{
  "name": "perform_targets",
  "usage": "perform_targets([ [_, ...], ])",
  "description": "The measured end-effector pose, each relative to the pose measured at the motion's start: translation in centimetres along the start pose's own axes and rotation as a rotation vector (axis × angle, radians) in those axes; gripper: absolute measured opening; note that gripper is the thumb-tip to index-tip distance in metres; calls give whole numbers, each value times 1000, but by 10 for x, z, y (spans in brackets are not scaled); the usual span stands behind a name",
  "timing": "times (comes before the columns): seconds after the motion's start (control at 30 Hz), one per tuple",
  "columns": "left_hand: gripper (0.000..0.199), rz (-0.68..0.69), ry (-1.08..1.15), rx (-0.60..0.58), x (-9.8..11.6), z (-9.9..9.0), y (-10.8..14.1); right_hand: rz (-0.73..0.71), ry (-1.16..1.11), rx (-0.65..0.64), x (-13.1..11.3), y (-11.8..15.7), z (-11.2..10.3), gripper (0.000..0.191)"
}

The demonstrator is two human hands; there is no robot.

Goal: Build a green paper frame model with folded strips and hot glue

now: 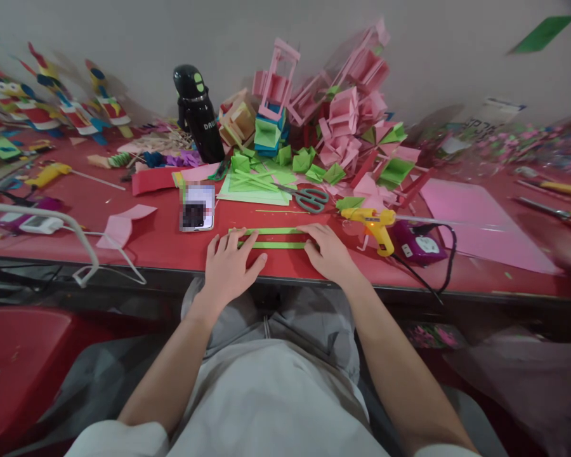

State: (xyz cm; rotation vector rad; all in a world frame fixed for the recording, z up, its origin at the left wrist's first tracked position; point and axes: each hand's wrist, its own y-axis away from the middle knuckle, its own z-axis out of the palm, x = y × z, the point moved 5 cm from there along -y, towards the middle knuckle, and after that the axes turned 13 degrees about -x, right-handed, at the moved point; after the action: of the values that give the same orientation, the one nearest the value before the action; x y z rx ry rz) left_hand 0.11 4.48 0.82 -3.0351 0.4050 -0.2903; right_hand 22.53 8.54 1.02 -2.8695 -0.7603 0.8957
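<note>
Since the two green strips (280, 245) look thin and lie near the front edge of the worktop (290, 263), a careless sideways nudge could probably skew or crease them. The left hand (226, 263) has its fingers spread wide over one end, while the right hand (332, 254) touches the other, loosely open, neither really pinching anything tbh.

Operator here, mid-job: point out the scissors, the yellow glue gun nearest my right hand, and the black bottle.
scissors (308, 198): head view, on the handles
glue gun (372, 219): head view, on the body
bottle (203, 120): head view, on the side
</note>
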Motion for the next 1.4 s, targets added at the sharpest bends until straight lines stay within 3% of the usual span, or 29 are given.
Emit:
perform_targets([
  [1.4, 54, 9, -20, 13, 0, 1, 0, -11, 29, -20, 0, -1, 3, 40],
])
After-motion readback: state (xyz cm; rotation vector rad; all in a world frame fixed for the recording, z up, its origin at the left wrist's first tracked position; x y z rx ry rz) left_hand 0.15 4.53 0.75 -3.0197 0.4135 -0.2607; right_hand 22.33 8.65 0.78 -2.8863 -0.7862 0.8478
